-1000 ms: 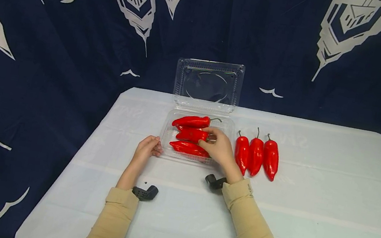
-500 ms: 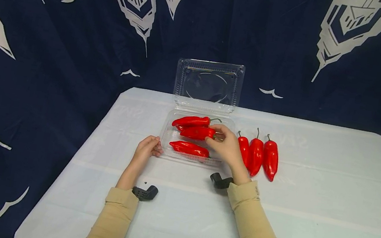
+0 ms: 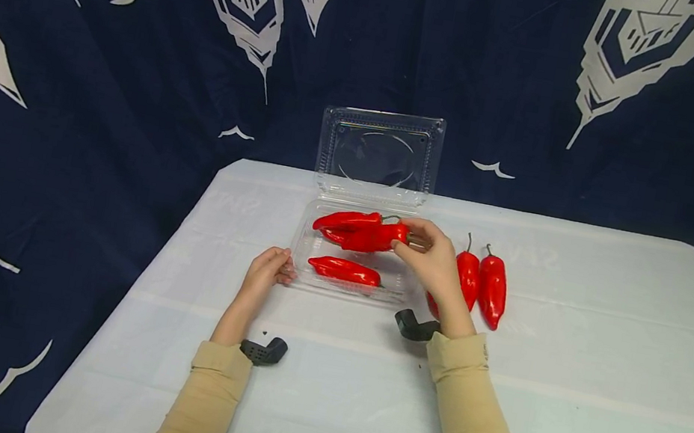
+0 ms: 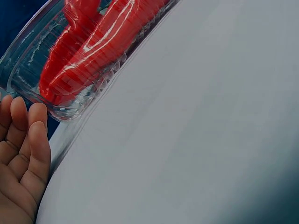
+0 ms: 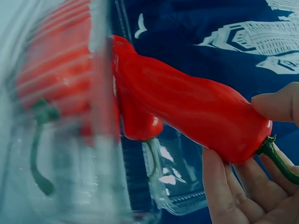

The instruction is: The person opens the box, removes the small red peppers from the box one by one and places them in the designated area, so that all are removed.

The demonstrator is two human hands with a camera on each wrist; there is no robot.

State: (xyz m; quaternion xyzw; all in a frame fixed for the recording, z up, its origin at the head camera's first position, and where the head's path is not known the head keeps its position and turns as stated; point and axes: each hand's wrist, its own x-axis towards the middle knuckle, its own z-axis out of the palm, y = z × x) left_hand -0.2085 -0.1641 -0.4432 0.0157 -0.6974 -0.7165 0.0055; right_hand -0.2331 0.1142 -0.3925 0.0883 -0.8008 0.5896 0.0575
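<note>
My right hand [image 3: 438, 265] pinches a red pepper [image 3: 377, 239] at its stem end, thumb on one side and fingers on the other. This pepper is over the clear plastic clamshell box [image 3: 395, 276], its tip pointing left. In the right wrist view the held pepper [image 5: 196, 105] slants, with its green stem by my palm. A front pepper [image 3: 345, 270] lies in the box, and a back pepper [image 3: 346, 221] lies behind the held one; more red shows beneath. My left hand [image 3: 267, 268] rests relaxed fingers against the box's left edge; its thumb is hidden in the left wrist view.
The box's hinged lid [image 3: 379, 153] stands upright at the back. Right of the box, two peppers lie side by side, a middle one [image 3: 467, 273] and an outer one [image 3: 492, 291]; a third [image 3: 432, 306] is mostly behind my right hand. A white cloth covers the table [image 3: 603, 363].
My right hand has drawn the held pepper back and to the right, from beside the front pepper toward the back pepper. A gap opened in front of it. My left hand stays put.
</note>
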